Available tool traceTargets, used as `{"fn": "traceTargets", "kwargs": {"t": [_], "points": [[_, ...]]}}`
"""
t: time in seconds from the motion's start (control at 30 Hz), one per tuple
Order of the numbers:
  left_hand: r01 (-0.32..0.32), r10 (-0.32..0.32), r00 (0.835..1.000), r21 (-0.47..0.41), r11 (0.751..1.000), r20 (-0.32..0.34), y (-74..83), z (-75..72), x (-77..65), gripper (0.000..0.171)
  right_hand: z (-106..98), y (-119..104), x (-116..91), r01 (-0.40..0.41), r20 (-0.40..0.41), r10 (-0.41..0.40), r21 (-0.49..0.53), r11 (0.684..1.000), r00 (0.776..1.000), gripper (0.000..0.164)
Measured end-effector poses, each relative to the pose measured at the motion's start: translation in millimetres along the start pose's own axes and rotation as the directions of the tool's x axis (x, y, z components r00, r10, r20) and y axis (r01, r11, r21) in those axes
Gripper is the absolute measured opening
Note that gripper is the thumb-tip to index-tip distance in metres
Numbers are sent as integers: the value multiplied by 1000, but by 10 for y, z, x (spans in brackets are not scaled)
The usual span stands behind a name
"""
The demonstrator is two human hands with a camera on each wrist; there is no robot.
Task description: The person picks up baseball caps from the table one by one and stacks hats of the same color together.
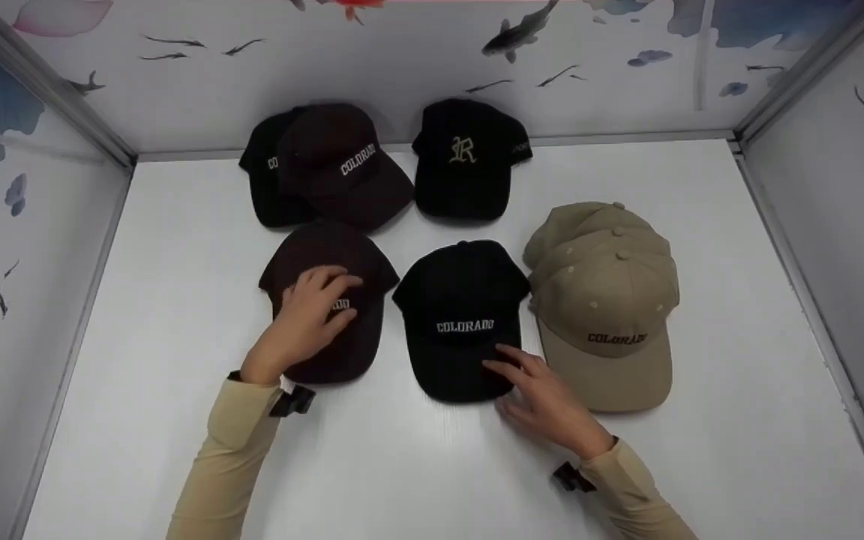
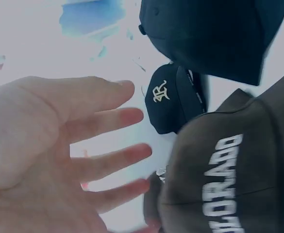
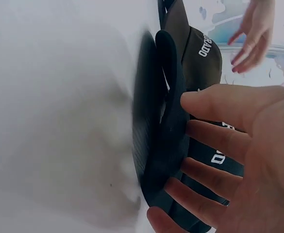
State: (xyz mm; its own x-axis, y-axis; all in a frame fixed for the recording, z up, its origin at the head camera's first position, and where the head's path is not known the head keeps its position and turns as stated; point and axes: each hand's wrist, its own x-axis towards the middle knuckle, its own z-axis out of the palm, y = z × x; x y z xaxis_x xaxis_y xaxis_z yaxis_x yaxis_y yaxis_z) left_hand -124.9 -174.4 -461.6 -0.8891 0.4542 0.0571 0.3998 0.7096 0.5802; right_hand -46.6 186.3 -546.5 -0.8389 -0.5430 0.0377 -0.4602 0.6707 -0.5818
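My left hand [image 1: 306, 319] hovers over a dark maroon cap [image 1: 327, 255] in the head view, fingers spread and holding nothing. In the left wrist view that cap's white lettering [image 2: 222, 189] lies beyond the fingertips [image 2: 141, 151]. A black cap [image 1: 462, 289] lettered COLORADO sits in the middle, brim toward me. Beside the right part of its brim is my right hand [image 1: 548, 401], its fingers loosely extended. The right wrist view shows the fingers [image 3: 214, 141] along the black brim [image 3: 166, 150]; whether they touch it I cannot tell.
Several tan caps [image 1: 608, 300] are stacked at the right. Behind, a maroon cap [image 1: 342, 165] overlaps a black one [image 1: 263, 180] at the left, next to a black cap with a gold R [image 1: 469, 165]. Patterned panels [image 1: 402, 67] wall in the white table [image 1: 417, 472].
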Motion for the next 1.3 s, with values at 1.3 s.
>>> {"fn": "traceTargets", "kwargs": {"t": [1.3], "points": [[123, -189, 982, -699, 704, -18, -470, 634, -331, 28, -1789, 356, 2173, -2, 155, 56, -325, 946, 986, 38]]}}
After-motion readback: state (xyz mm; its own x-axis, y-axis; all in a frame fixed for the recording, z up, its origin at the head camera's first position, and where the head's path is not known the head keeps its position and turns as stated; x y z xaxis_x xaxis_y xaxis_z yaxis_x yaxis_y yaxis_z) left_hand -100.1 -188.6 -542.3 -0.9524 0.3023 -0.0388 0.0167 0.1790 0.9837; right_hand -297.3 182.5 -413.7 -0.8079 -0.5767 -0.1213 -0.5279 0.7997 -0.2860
